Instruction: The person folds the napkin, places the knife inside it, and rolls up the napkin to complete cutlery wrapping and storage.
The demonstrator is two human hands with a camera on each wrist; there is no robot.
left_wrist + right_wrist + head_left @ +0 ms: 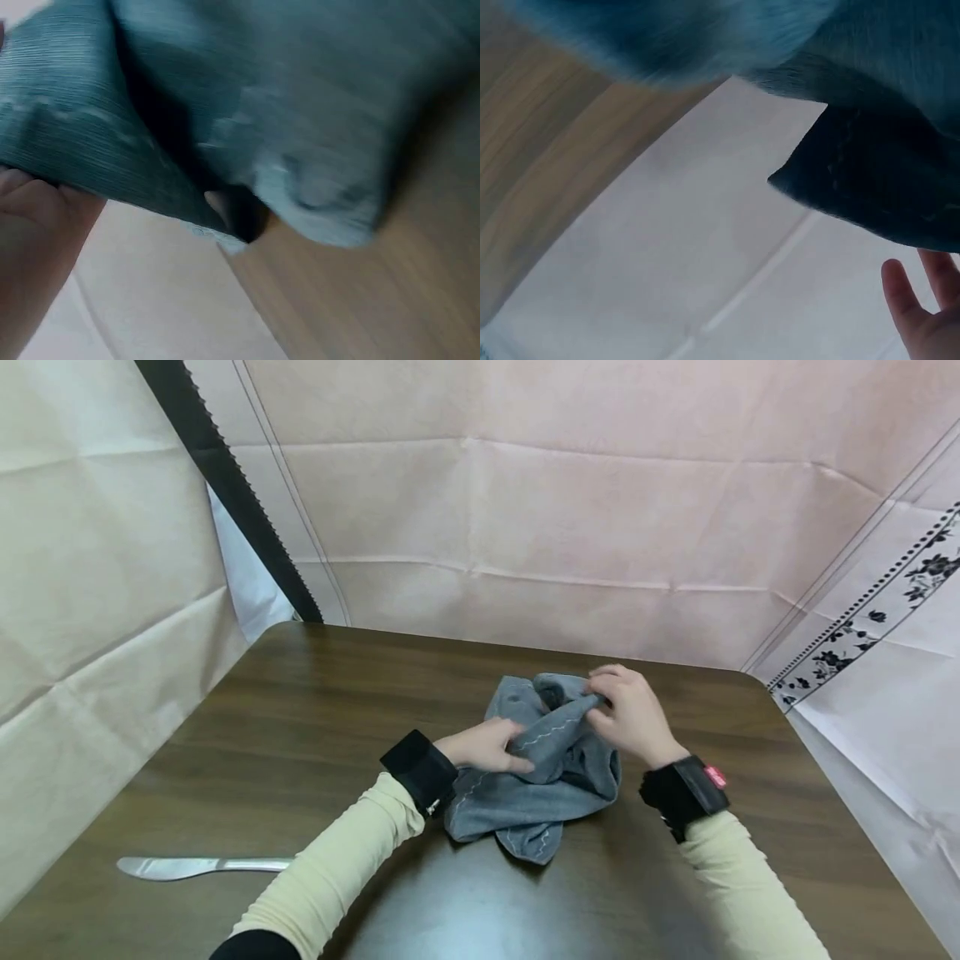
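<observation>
A crumpled blue-grey denim cloth (pixel 555 760) with pale stitching lies bunched on the brown table (pixel 337 710). My left hand (pixel 483 745) is at its left side, thumb and fingers around a fold. In the left wrist view, the fingers of a hand (pixel 41 206) are partly hidden behind the edge of the denim cloth (pixel 67 127). At the upper right of the bundle, my right hand (pixel 630 714) pinches a raised edge. A dark fold of the denim cloth (pixel 885 176) hangs above the fingers (pixel 900 292) in the right wrist view.
A silver table knife (pixel 172 867) lies at the front left, its handle end hidden behind the left sleeve (pixel 330 860). Beyond the table's far edge hangs a creased pale sheet (pixel 525 510). A flower-patterned band (pixel 862 618) runs along the right.
</observation>
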